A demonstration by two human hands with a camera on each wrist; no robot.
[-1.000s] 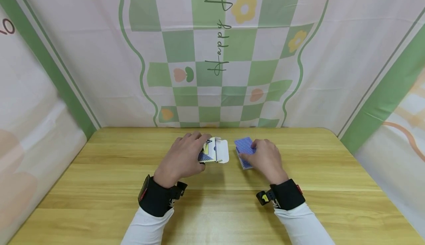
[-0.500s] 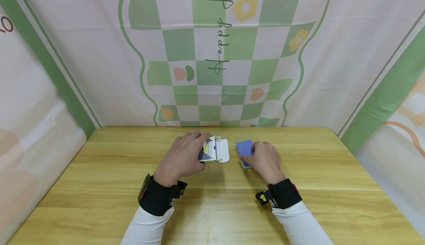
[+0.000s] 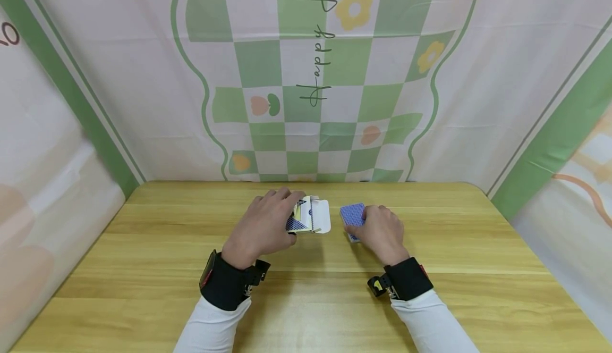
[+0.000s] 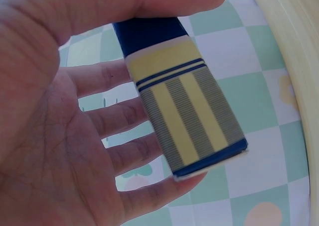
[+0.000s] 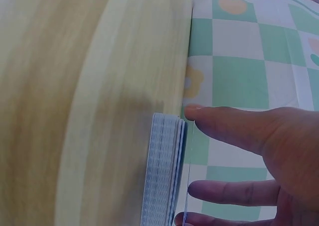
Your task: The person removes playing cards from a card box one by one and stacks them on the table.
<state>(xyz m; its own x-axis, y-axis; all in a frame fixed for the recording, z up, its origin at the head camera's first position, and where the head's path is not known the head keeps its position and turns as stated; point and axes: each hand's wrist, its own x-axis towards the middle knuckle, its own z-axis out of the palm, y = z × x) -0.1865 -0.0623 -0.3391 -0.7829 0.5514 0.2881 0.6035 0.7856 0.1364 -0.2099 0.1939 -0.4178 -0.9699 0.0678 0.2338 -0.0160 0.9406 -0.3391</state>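
Risks: the blue-backed card deck (image 3: pixel 353 215), laid on the wooden table (image 3: pixel 167 236), is touched by the right hand (image 3: pixel 382 230), its thumb and fingers curled narrowly about the top. In the right wrist view, a thin line, possibly one card's edge, is seen apart from the stack; whether a single card is pinched cannot be told. The deck could be fanned or spilled, should an uneven pull be applied to its upper cards. The white flap (image 3: pixel 322 217) could be creased if the box were pressed against the deck. The thin-walled box could be dented by too firm a squeeze.

Containers: one printed tuck box (image 3: pixel 302 216), marked "A", pinched between thumb and fingers of the left hand (image 3: pixel 265 228), apparently raised above the table. Its flap is turned out toward the deck, left well unobstructed. Contents: interior not shown; cannot be told.
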